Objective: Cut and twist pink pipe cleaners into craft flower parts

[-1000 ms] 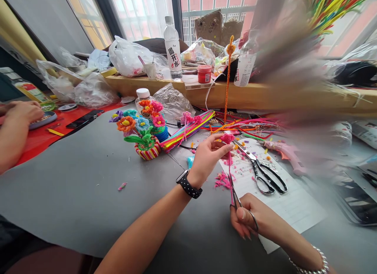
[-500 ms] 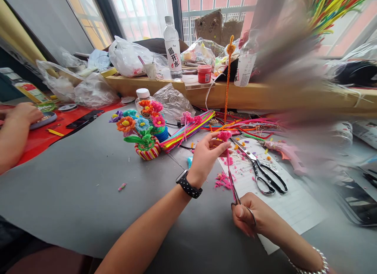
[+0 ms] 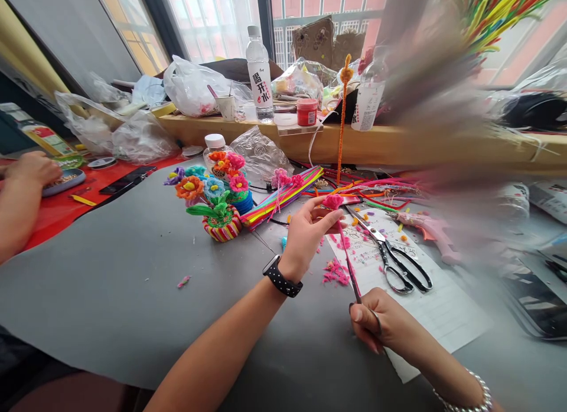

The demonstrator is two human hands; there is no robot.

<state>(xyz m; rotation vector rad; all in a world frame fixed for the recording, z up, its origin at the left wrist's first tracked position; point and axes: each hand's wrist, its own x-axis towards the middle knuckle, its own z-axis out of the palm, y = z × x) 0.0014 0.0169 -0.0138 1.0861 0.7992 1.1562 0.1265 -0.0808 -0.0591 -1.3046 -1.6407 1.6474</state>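
Pinching 1 pink flower (image 3: 333, 202), the left hand (image 3: 305, 238) hovered above the table (image 3: 133, 282). The right hand (image 3: 374, 323) grasped scissors (image 3: 357, 291) along the flower's stem (image 3: 342, 242).

I can read 喝开水 in big black characters running down the upright clear bottle (image 3: 260, 84); the red print beside them is too small for me. The leaning bottle (image 3: 370, 96) to its right shows 水 at its edge. The red jar (image 3: 307, 112) bears tiny print and the white paper (image 3: 443, 316) handwriting, neither legible from here.
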